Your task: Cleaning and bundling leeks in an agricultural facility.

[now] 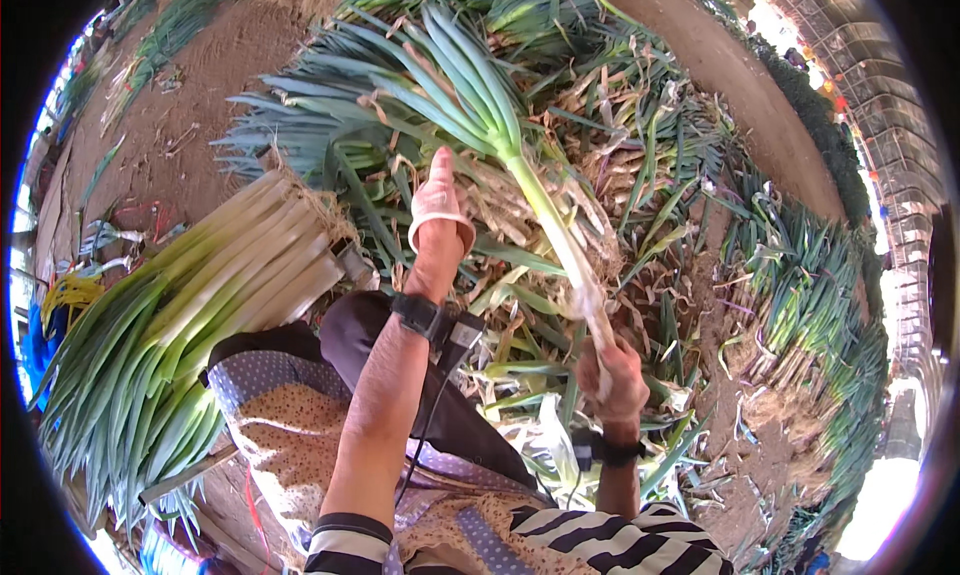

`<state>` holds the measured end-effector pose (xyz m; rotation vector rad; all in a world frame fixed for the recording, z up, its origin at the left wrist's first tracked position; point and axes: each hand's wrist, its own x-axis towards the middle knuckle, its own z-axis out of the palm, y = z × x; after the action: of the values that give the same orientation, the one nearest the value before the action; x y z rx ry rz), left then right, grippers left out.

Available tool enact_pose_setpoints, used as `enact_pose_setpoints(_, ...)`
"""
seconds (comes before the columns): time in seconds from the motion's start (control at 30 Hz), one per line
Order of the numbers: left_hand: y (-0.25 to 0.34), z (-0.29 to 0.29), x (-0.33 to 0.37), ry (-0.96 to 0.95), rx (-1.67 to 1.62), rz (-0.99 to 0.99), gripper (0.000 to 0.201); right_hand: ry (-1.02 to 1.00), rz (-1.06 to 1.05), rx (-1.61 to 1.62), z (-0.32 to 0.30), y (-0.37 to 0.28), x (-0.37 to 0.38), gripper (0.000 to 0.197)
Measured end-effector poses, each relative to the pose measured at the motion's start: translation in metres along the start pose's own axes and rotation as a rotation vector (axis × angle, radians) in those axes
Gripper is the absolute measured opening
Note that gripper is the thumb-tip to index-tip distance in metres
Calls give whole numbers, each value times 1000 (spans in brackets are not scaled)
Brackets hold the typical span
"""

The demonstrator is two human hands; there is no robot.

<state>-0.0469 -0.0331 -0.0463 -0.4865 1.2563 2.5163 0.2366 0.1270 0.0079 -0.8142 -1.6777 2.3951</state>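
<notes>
My right hand (612,380) is closed around the pale root end of a long green onion (545,215). The stalk slants up and left, and its blue-green leaves fan out at the top. Beside those leaves, my left hand (438,200) holds nothing that I can see. It wears a pale glove or band with a rolled edge, and one digit is stretched out; its other fingers are mostly hidden. Left of my knee, a thick row of green onions (230,265) lies side by side, white ends toward the upper right and green leaves hanging down to the lower left.
A large heap of green onions (320,105) with dry roots and leaves lies ahead of me. Loose peeled leaves (545,435) gather below my hands. More onions (800,285) line the right side. Bare soil (220,75) shows at the far left.
</notes>
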Motion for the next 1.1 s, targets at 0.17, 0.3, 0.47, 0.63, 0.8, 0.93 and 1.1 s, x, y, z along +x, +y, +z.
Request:
enact_pose_setpoints(0.17,16,43,-42,-469,-315,91,113,-172,167,256,-37,12,-49,51)
enact_pose_setpoints(0.3,40,34,-57,-641,-415,-36,58,79,237,-240,-25,43,-25,36)
enact_pose_setpoints(0.47,34,24,-60,-547,-375,56,35,152,-922,-1046,35,10,43,27)
enact_pose_setpoints(0.63,30,36,-63,-513,-389,90,31,-142,-1364,-1047,135,-53,120,28)
enact_pose_setpoints(0.8,17,30,-55,-528,-455,-118,29,-174,-1296,-1515,126,-34,122,21)
enact_pose_setpoints(0.93,-9,24,-68,-261,-205,-149,27,-242,-1153,-1469,66,33,95,9)
enact_pose_setpoints(1.1,30,18,-51,-281,-279,-3,26,-551,-45,-1726,-114,187,-29,21)
